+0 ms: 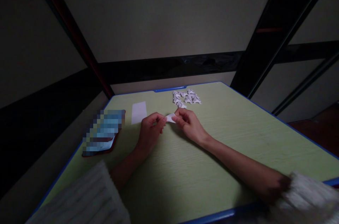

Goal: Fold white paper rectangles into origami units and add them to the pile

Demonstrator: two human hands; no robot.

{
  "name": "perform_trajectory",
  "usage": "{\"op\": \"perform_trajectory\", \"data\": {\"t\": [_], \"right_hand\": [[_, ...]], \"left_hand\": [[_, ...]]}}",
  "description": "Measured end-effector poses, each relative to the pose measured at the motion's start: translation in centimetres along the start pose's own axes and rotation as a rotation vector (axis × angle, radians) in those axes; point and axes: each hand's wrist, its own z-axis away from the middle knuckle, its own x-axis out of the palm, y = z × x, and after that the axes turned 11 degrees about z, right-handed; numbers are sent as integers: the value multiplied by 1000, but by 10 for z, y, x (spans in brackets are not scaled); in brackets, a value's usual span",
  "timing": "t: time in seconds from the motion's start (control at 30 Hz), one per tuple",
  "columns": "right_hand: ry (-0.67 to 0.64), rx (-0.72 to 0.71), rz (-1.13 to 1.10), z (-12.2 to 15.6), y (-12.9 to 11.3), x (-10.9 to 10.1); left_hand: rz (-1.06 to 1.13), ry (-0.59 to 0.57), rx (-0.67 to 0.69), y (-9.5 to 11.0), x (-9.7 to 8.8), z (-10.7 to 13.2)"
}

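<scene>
Between my two hands is a small piece of white paper (171, 118), held a little above the middle of the table. My left hand (151, 128) pinches its left end between thumb and fingers. At the right end, my right hand (189, 122) grips it the same way. Fingertips cover both ends, so I cannot tell how it is folded. Just beyond my right hand lie several small folded paper pieces (188, 99), pointed in shape and grouped close together. A flat white sheet of paper (139, 112) rests beyond and left of my left hand.
The pale green table (238, 132) has a blue edge. On its left side lies a blurred-out bluish item with a dark red border (106, 134). A blue strip (171, 89) runs along the far edge. Behind stands a panelled surface (169, 15) with a black band.
</scene>
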Motion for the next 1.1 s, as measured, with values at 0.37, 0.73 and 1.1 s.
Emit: {"op": "perform_trajectory", "data": {"t": [0.37,0.73,1.1], "right_hand": [[-77,14,73,3,0,-7],[-84,36,-36,0,2,-5],[-7,141,-261,-1,5,-6]], "left_hand": [[152,-171,-157,-7,1,-2],[139,-78,-102,-6,-1,-1],[390,-159,-277,-10,-7,-6]]}}
